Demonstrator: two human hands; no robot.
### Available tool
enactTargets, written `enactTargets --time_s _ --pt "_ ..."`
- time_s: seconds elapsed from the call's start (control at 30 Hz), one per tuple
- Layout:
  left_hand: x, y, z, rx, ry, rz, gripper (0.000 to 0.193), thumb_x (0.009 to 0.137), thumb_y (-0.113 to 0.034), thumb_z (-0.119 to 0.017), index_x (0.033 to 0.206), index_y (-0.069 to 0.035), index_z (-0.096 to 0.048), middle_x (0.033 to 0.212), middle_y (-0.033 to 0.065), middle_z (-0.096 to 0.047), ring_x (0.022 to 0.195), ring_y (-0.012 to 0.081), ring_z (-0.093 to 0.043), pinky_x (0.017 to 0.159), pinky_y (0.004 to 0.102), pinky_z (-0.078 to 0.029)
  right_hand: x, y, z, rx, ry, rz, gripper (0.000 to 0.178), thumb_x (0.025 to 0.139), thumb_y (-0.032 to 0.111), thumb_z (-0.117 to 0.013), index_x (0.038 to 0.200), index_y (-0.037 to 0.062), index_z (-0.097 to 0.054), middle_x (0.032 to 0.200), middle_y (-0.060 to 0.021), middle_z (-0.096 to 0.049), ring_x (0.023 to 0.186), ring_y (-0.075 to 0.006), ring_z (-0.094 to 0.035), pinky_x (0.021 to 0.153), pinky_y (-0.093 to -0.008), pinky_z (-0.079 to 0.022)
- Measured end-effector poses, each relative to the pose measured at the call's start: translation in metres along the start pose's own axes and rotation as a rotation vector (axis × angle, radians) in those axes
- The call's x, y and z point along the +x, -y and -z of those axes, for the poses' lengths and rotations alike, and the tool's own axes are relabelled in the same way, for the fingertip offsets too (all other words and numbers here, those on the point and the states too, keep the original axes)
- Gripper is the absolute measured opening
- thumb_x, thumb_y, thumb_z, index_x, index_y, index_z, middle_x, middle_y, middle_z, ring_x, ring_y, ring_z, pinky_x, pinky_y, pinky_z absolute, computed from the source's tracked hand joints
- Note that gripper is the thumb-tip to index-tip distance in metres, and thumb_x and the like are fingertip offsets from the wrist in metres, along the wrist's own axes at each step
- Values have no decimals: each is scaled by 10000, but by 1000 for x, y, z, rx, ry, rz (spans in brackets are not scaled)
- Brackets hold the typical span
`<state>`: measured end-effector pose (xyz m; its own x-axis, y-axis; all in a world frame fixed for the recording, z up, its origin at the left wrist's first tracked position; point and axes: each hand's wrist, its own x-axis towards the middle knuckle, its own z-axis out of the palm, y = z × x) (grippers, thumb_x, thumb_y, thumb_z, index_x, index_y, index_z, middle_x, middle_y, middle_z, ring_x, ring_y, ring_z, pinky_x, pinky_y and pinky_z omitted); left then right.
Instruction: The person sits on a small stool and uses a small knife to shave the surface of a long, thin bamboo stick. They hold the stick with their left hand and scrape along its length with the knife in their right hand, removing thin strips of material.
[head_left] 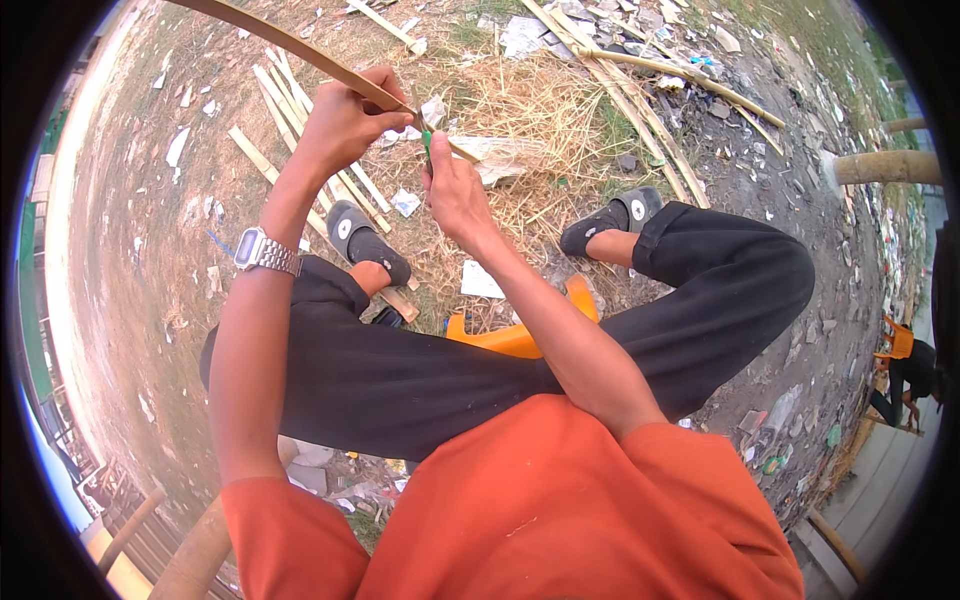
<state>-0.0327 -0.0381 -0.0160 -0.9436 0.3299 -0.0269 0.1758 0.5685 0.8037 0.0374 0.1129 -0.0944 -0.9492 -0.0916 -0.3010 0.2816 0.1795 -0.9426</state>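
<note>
My left hand (345,122), with a silver watch (262,250) on its wrist, is closed around a long, flat bamboo strip (300,50). The strip runs from the upper left, past the hand, to a short end near the middle. In my right hand (460,200) is a knife with a green handle (427,143), gripped with the thumb along it. Its blade meets the strip just beyond my left fingertips; the blade's edge is too small to make out. Both hands are held out in front of my knees, above the ground.
Straw-like shavings (530,105) lie beyond my hands. Several split bamboo strips (285,105) rest at the left, and longer poles (640,110) at the far right. An orange plastic stool (510,340) shows between my legs. Litter is scattered around. Another person (905,375) is at the right edge.
</note>
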Motion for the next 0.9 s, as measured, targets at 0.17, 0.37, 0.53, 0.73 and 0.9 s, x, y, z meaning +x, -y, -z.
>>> enactTargets --time_s 0.17,0.37,0.53,0.73,0.9 --pt "-9 6 7 -1 -43 1 152 799 -39 -735 815 11 -593 757 77 -680 758 131 -669 679 279 -520 5 -5 -6 -264 -114 -74 831 1007 539 -184 719 -108 -618 759 -368 -599 831 -512 -603 815 -566 -422" --pt "-11 7 0 4 -39 -19 153 807 -22 -729 810 17 -582 730 75 -667 701 122 -661 616 269 -513 -5 -4 -10 -314 -129 -53 809 1012 518 -204 693 -104 -611 705 -356 -592 771 -510 -599 786 -569 -425" --pt "-14 4 1 -7 -60 -43 157 799 -10 -733 812 21 -580 716 77 -669 685 118 -662 599 258 -503 -4 1 -7 -329 -124 -65 799 1012 512 -210 701 -103 -613 705 -348 -595 774 -523 -590 792 -574 -421" --pt "-6 3 1 26 -66 -64 171 800 -31 -739 803 20 -575 720 85 -677 685 123 -670 595 267 -515 -1 -30 -1 -370 -124 -162 792 1012 510 -224 697 -113 -597 721 -354 -597 796 -500 -608 808 -544 -433" --pt "-8 -2 -5 33 -75 -40 175 817 -44 -725 797 19 -564 718 92 -683 702 126 -677 602 267 -523 -10 -9 -12 -305 -191 -45 757 1012 503 -246 750 -87 -640 725 -339 -603 785 -505 -606 789 -557 -443"
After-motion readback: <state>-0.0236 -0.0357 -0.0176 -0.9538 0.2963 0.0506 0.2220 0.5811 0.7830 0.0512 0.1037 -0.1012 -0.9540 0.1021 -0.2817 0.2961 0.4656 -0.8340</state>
